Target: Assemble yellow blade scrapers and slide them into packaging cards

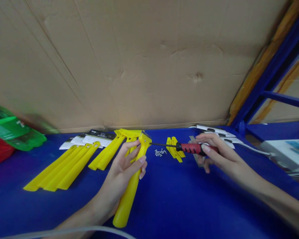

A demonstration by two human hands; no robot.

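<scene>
My left hand (126, 166) is closed around a yellow scraper (129, 202), tilted with its head up and its handle toward me. My right hand (221, 154) grips the red and black handle of a screwdriver (191, 148), held level. The screwdriver's tip meets the side of the scraper's head, where a small screw shows. Beneath the shaft lies a little pile of silver screws (160, 152). Several small flat yellow pieces (173, 149) lie just behind the screwdriver. Thin clear or metallic strips (198, 159) are partly hidden by my right hand.
Several yellow handles (64, 171) and assembled yellow scrapers (107, 151) lie on the blue table (169, 205) at left, beside printed cards (98, 136). A green bottle (17, 132) stands far left. White packs (220, 131), a cable and a white box (292, 152) are at right. Cardboard (149, 66) backs the table.
</scene>
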